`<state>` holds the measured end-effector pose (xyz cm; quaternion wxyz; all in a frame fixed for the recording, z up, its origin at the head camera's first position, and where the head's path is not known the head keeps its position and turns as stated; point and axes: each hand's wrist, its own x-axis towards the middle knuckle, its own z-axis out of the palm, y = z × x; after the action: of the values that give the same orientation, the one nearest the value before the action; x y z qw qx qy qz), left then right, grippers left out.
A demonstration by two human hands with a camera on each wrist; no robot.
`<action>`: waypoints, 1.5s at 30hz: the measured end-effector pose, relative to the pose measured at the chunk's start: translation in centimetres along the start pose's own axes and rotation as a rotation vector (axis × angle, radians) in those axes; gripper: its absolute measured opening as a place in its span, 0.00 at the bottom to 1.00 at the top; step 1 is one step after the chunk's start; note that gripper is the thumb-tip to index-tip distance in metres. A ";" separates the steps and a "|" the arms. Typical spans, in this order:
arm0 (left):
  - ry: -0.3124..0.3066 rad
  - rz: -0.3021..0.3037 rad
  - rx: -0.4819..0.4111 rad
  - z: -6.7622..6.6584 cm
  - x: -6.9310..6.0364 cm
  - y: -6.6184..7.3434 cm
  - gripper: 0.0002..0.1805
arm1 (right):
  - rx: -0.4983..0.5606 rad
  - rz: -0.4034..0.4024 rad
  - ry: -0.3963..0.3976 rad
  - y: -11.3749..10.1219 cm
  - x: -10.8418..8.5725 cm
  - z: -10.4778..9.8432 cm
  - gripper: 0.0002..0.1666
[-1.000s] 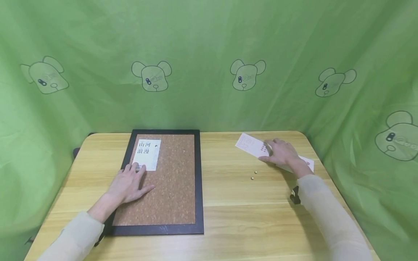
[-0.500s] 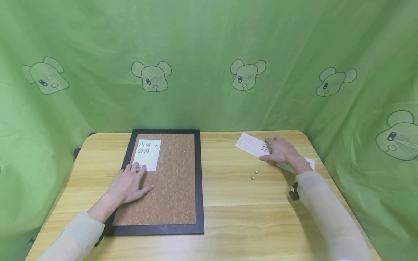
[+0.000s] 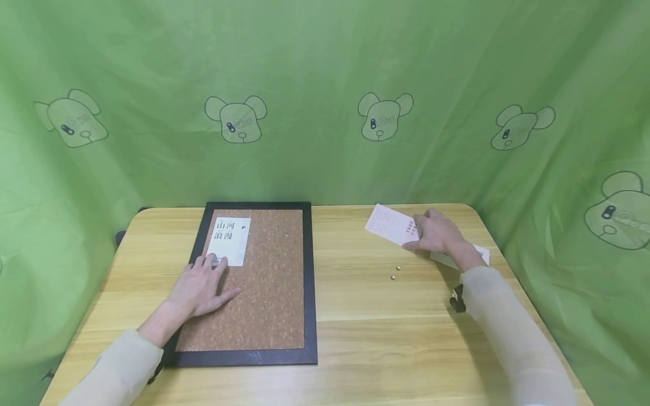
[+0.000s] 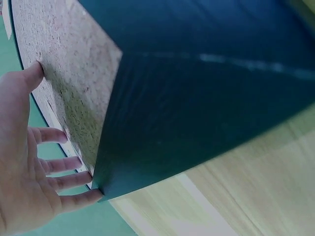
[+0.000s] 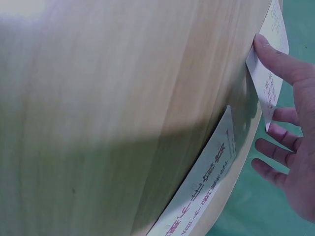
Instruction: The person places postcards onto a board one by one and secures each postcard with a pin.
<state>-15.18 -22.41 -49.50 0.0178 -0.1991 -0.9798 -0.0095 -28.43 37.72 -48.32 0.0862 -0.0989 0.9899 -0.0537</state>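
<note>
My left hand (image 3: 198,287) rests spread on a black-framed corkboard (image 3: 274,282). Its fingertips touch the lower end of a white card (image 3: 228,239) with large dark characters, and a small dark pin (image 3: 243,227) sits near that card's top right. At the table's far right, my right hand (image 3: 437,232) pinches a second printed card (image 3: 388,224) by its long edges, thumb on the near side. The right wrist view shows this card (image 5: 268,73) tilted and partly raised. Under my right wrist lies another card (image 3: 479,254), partly hidden; its reddish print shows on the card (image 5: 202,187) in the right wrist view.
Two small brass-coloured tacks (image 3: 395,273) lie on the wooden table (image 3: 355,316) between the board and my right hand. A green curtain (image 3: 325,163) with bear-head drawings hangs behind the table and along both sides.
My right hand has separated its card from the one beneath, which stays under the wrist. The held card has tilted and lifted slightly. My left hand and the corkboard stay in place.
</note>
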 end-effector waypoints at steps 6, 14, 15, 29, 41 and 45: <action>0.004 0.000 0.004 0.1 0.0 0.0 0.44 | -0.002 -0.013 0.033 0.1 -0.1 -0.1 0.63; 0.007 -0.003 -0.007 0.2 -0.1 0.0 0.44 | -0.002 -0.028 0.095 -0.1 -0.3 0.0 0.59; 0.006 -0.004 -0.009 0.2 -0.1 0.0 0.44 | 0.000 -0.028 0.099 -0.1 -0.4 0.0 0.59; 0.013 -0.003 -0.004 0.3 -0.1 0.0 0.44 | 0.184 0.007 0.164 -1.1 -0.7 1.0 0.56; 0.013 -0.007 -0.001 0.4 -0.1 0.0 0.44 | 0.325 -0.001 0.230 -1.6 -0.8 1.3 0.47; 0.010 -0.007 -0.001 0.4 -0.1 0.0 0.44 | 0.343 -0.009 0.249 -1.7 -0.8 1.3 0.44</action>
<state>-15.15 -22.43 -49.90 0.0225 -0.1956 -0.9804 -0.0109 -27.11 36.06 -49.29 -0.0216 -0.0799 0.9688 -0.2337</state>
